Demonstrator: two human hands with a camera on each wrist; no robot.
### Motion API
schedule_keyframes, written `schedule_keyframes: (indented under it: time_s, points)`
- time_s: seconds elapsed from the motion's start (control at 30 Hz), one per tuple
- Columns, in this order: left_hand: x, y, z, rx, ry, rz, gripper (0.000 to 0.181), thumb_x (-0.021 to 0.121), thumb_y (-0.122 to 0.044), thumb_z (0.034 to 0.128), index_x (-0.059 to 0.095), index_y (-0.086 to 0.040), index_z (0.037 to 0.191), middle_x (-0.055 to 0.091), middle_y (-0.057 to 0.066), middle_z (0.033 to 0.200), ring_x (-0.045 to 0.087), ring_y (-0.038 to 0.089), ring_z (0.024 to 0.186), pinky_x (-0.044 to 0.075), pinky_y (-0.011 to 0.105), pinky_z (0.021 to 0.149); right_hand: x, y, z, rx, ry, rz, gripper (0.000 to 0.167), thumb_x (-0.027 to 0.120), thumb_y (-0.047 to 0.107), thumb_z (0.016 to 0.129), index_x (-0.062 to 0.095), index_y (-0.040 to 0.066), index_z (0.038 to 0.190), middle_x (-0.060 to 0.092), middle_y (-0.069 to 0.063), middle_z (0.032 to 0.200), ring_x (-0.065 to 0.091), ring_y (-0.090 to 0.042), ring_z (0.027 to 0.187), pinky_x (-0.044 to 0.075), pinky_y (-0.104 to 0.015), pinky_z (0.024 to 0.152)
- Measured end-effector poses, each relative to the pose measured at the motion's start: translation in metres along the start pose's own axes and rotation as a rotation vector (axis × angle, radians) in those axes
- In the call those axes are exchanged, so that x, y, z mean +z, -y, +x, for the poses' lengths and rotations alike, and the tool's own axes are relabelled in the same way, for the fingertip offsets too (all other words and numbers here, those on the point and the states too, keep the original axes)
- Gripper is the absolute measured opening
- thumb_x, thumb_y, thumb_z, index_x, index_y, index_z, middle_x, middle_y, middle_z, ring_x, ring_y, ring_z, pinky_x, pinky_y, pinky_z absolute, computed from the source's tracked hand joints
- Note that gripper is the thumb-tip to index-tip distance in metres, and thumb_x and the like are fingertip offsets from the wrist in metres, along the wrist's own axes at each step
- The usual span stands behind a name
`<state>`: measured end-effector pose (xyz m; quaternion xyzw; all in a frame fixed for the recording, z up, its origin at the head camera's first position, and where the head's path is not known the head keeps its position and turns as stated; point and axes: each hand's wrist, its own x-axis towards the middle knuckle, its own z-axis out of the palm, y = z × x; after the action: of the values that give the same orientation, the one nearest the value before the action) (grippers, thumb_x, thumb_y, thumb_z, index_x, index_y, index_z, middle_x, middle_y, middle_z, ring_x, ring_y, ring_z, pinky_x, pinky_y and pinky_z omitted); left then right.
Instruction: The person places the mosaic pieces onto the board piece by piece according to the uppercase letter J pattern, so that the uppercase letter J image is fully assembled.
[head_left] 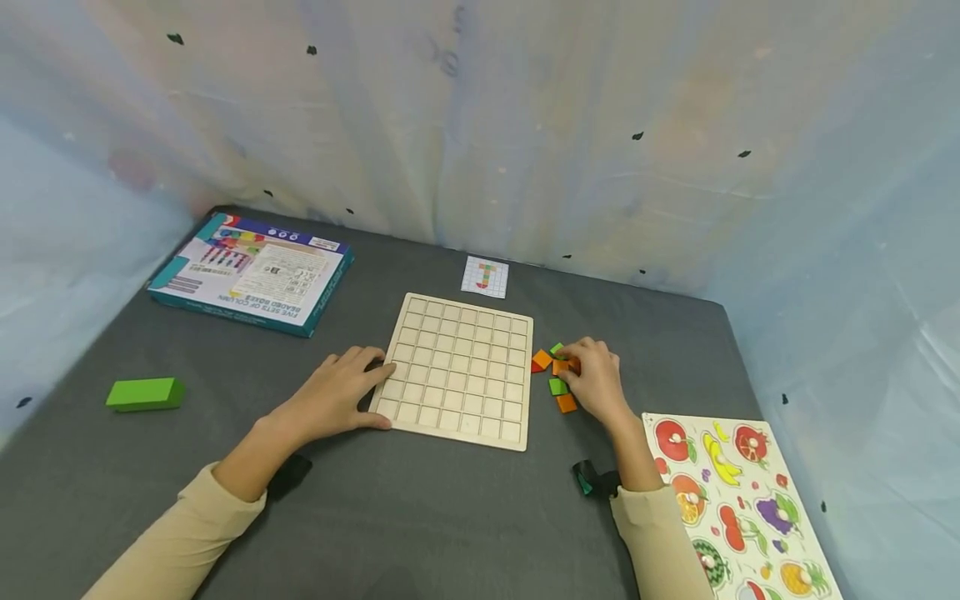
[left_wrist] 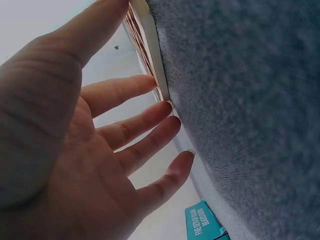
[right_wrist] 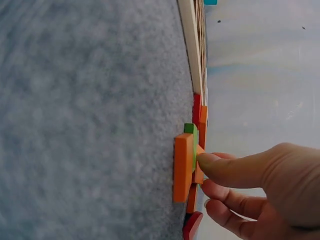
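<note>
A square pale-wood grid board point(head_left: 453, 375) lies on the dark grey surface, its left edge touched by the left hand point(head_left: 337, 393), fingers apart. Beside it, the right hand point(head_left: 597, 379) sets its thumb against a flat orange tile point(right_wrist: 199, 175); whether it pinches is unclear. The right-wrist view alone reveals a dark red tile point(right_wrist: 192, 226); the head view alone, a white fruit-picture board point(head_left: 750, 487).

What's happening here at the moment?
A person is at a gridded wooden board, their left hand touching its left side. Their right hand is among small orange, green and red tiles beside the board's right edge, thumb at an orange one; whether it is gripped is unclear. A card with a coloured pattern lies just beyond the board.
</note>
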<state>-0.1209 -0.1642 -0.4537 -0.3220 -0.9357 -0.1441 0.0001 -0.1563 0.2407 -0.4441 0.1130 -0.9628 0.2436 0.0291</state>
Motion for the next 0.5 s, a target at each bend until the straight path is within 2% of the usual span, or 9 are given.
schedule_keyframes:
  time_s: [0.3,0.5]
  points:
    - [-0.0022,0.0,0.0016,0.004,0.0,-0.004,0.087,0.08,-0.055,0.0755,0.057,-0.003,0.14,0.049,0.02,0.136,0.047,0.037,0.12,0.044,0.053,0.086,-0.0001,-0.0028,0.0003,0.022,-0.017,0.023,0.021,0.079,0.001,0.084,0.073,0.001,0.104,0.062,-0.016,0.106,0.048,-0.034,0.098,0.03,-0.056,0.09]
    - [-0.0024,-0.0018,0.0003,-0.016,0.019,-0.01,0.087,0.08,-0.054,0.0762,0.055,-0.002,0.142,0.048,0.02,0.138,0.046,0.037,0.122,0.043,0.054,0.087,0.002,-0.0022,0.0012,0.028,-0.021,0.028,0.022,0.08,0.0,0.082,0.072,0.001,0.102,0.064,-0.015,0.103,0.05,-0.033,0.098,0.03,-0.056,0.091]
